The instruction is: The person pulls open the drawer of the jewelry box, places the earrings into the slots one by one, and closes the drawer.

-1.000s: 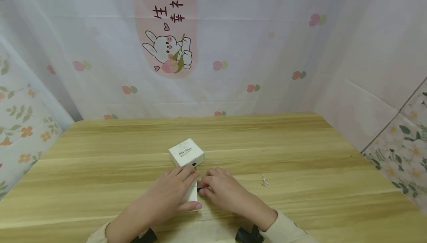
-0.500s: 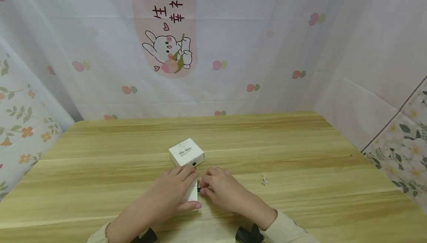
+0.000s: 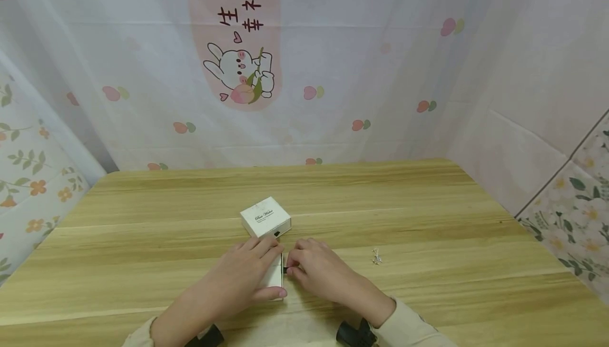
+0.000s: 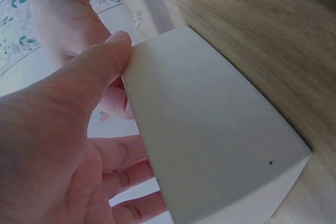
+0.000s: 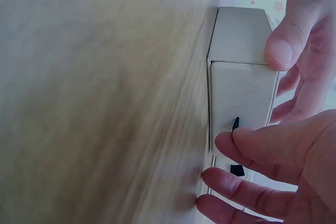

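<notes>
A white drawer-style gift box (image 3: 274, 277) lies on the table under my left hand (image 3: 238, 275). The left hand holds it from above, thumb along the near edge and fingers across the top. In the left wrist view its plain white side (image 4: 210, 114) faces the camera. My right hand (image 3: 316, 270) pinches a small black ribbon tab (image 5: 235, 124) on the drawer front (image 5: 239, 90) between thumb and index finger. The drawer front stands a sliver out from the sleeve. The inside of the drawer is hidden.
A second white box (image 3: 265, 217) with printed lettering and a black tab sits just behind the hands. To the right lies a small cluster of thin whitish pieces (image 3: 377, 256) on the wooden table (image 3: 428, 220). A patterned curtain (image 3: 361, 72) hangs behind the table.
The right hand has shifted slightly to the right with the ribbon tab, and a thin line now shows between drawer front and sleeve. The left hand has stayed in place.
</notes>
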The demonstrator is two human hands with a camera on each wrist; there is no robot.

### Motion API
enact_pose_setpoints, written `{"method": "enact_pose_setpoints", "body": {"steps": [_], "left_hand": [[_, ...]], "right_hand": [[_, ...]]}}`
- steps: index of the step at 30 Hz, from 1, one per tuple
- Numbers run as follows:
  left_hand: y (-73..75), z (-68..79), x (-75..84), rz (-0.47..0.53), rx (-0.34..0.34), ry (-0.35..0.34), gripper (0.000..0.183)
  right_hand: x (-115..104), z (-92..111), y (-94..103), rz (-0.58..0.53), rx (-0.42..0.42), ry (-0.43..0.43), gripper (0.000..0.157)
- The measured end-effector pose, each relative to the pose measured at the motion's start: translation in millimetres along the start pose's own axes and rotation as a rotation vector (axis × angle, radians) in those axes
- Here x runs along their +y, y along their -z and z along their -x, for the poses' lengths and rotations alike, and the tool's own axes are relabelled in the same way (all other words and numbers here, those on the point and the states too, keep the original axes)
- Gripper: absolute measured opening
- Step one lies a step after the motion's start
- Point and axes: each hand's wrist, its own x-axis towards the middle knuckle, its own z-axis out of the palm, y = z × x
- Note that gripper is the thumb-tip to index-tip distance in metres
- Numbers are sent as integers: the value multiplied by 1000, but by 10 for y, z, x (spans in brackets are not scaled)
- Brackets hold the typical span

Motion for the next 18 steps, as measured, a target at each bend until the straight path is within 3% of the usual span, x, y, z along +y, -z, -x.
{"method": "enact_pose_setpoints", "body": {"steps": [18], "left_hand": [[1,1,7,0,-1,5,72]], "right_hand": [[22,8,47,73,-22,-7,7]]}}
